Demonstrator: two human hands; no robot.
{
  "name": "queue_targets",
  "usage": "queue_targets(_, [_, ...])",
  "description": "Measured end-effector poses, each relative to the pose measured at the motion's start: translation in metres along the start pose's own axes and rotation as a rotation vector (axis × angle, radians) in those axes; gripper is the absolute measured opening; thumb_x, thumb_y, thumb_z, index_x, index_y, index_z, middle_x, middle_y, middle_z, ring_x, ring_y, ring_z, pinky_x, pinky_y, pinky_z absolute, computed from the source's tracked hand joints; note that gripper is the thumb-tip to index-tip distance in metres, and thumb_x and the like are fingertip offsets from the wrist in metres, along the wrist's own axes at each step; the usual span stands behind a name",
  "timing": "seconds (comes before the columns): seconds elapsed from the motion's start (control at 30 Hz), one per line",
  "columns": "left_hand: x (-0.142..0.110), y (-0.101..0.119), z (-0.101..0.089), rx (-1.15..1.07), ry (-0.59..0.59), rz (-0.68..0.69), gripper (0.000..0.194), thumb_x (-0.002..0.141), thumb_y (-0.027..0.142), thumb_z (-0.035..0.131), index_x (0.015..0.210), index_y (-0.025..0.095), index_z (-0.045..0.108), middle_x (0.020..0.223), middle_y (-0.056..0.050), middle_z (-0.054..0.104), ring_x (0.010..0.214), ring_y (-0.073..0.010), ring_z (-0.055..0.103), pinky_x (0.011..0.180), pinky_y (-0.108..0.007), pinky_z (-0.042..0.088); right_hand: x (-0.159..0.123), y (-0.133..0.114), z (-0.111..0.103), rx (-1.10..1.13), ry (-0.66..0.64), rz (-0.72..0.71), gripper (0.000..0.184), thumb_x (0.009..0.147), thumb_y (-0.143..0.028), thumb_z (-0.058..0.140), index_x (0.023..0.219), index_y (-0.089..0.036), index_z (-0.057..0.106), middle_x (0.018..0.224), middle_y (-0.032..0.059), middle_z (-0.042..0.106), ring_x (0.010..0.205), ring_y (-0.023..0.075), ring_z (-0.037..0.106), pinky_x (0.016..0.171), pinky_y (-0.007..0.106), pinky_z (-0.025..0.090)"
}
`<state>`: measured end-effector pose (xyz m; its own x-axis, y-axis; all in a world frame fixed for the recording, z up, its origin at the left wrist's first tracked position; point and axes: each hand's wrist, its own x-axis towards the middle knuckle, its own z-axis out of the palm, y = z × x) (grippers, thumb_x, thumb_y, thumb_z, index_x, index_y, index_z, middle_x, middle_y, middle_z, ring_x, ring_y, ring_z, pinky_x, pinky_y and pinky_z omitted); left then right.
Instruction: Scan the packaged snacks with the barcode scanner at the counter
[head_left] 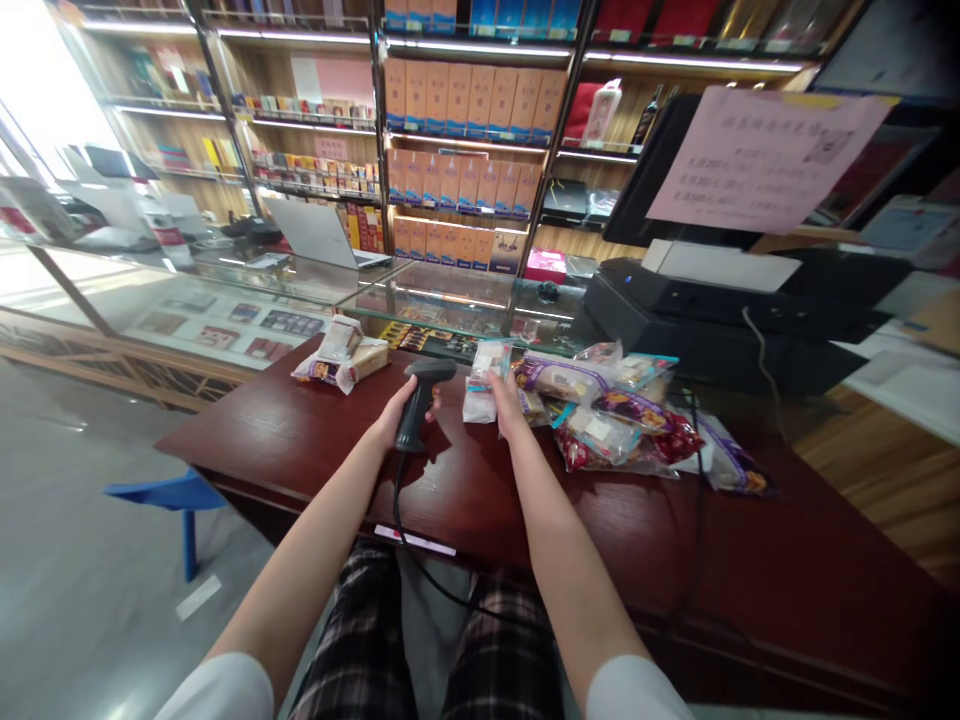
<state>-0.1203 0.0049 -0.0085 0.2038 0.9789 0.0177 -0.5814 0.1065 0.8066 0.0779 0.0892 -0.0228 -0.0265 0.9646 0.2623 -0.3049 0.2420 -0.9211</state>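
Note:
In my left hand is a black barcode scanner, held upright by its handle with the head tipped toward the right. Its cable hangs over the table's front edge. My right hand grips a small clear snack packet with a pale label and a blue edge, just right of the scanner. To the right of that hand lies a heap of snack bags, some purple and some red. A smaller group of packets rests at the table's far left.
Both groups lie on a dark red wooden table. Behind it stand glass display cases and a silver laptop. A monitor with a pink paper sheet and black machines are at the right. A blue stool stands at the left.

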Motion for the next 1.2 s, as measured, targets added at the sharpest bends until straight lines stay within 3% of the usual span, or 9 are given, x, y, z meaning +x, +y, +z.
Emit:
queue_targets(0.17, [-0.001, -0.002, -0.001, 0.058, -0.059, -0.012, 0.053, 0.087, 0.059, 0.055, 0.094, 0.008, 0.067, 0.074, -0.01, 0.064, 0.052, -0.0121, 0.053, 0.054, -0.025, 0.045, 0.001, 0.003, 0.0, -0.156, 0.02, -0.116, 0.043, 0.083, -0.052, 0.059, 0.116, -0.024, 0.057, 0.107, 0.0046, 0.07, 0.102, 0.022, 0.066, 0.087, 0.038, 0.054])
queue_targets(0.4, [-0.002, -0.005, -0.001, 0.117, -0.103, -0.056, 0.061, 0.085, 0.067, 0.051, 0.095, 0.009, 0.066, 0.077, -0.01, 0.064, 0.052, -0.0117, 0.053, 0.05, -0.024, 0.042, -0.002, 0.007, 0.005, -0.37, 0.072, -0.14, 0.048, 0.081, -0.051, 0.061, 0.118, -0.022, 0.055, 0.111, 0.0092, 0.068, 0.104, 0.0244, 0.064, 0.095, 0.041, 0.048])
queue_targets(0.63, [0.003, -0.008, -0.001, 0.136, -0.066, 0.007, 0.058, 0.086, 0.068, 0.05, 0.089, 0.011, 0.064, 0.069, -0.007, 0.063, 0.05, -0.011, 0.051, 0.05, -0.023, 0.042, 0.0, 0.01, 0.004, -0.411, 0.076, -0.171, 0.049, 0.083, -0.048, 0.056, 0.124, -0.02, 0.052, 0.123, 0.0125, 0.064, 0.116, 0.0262, 0.059, 0.102, 0.045, 0.044])
queue_targets(0.9, [0.002, -0.008, -0.005, 0.098, -0.072, 0.048, 0.06, 0.085, 0.067, 0.052, 0.094, 0.009, 0.067, 0.083, -0.012, 0.07, 0.053, -0.0115, 0.054, 0.055, -0.025, 0.046, -0.005, 0.005, 0.004, -0.416, 0.037, -0.151, 0.051, 0.083, -0.05, 0.057, 0.125, -0.021, 0.052, 0.124, 0.0112, 0.063, 0.116, 0.0254, 0.058, 0.103, 0.043, 0.043])
queue_targets(1.07, [0.004, -0.008, -0.007, 0.081, 0.039, -0.05, 0.061, 0.088, 0.066, 0.048, 0.094, 0.009, 0.068, 0.09, -0.016, 0.072, 0.052, -0.0124, 0.056, 0.051, -0.025, 0.047, -0.006, 0.008, 0.004, -0.435, 0.054, -0.155, 0.045, 0.084, -0.05, 0.056, 0.118, -0.021, 0.054, 0.112, 0.01, 0.067, 0.105, 0.0248, 0.062, 0.097, 0.041, 0.047])
queue_targets(1.2, [0.01, -0.011, -0.013, 0.175, 0.286, -0.005, 0.057, 0.087, 0.063, 0.053, 0.089, 0.009, 0.069, 0.079, -0.012, 0.071, 0.051, -0.0119, 0.059, 0.048, -0.022, 0.047, -0.003, 0.009, 0.0, -0.48, 0.162, -0.168, 0.048, 0.082, -0.048, 0.058, 0.119, -0.019, 0.049, 0.113, 0.0132, 0.066, 0.102, 0.0252, 0.064, 0.093, 0.04, 0.049])
